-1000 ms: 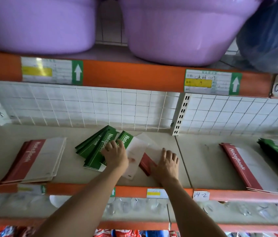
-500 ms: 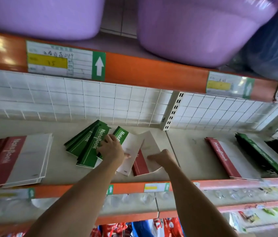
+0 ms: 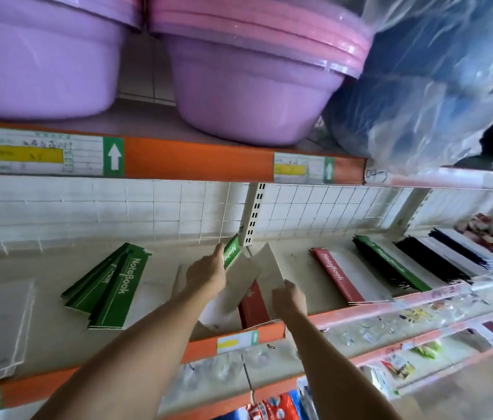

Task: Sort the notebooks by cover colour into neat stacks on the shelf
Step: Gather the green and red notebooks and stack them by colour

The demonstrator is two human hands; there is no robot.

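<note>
Right hand (image 3: 289, 295): grips near edge of red notebook (image 3: 252, 303), tilted up at shelf front lip (image 3: 202, 344).
Left hand (image 3: 207, 272): pinches green notebook (image 3: 232, 251), lifted, overlapping the red.
Fanned green stack (image 3: 112, 291): left, well apart, untidy.
Risk: overlapping covers may drag together; red one could slide off the lip.
</note>
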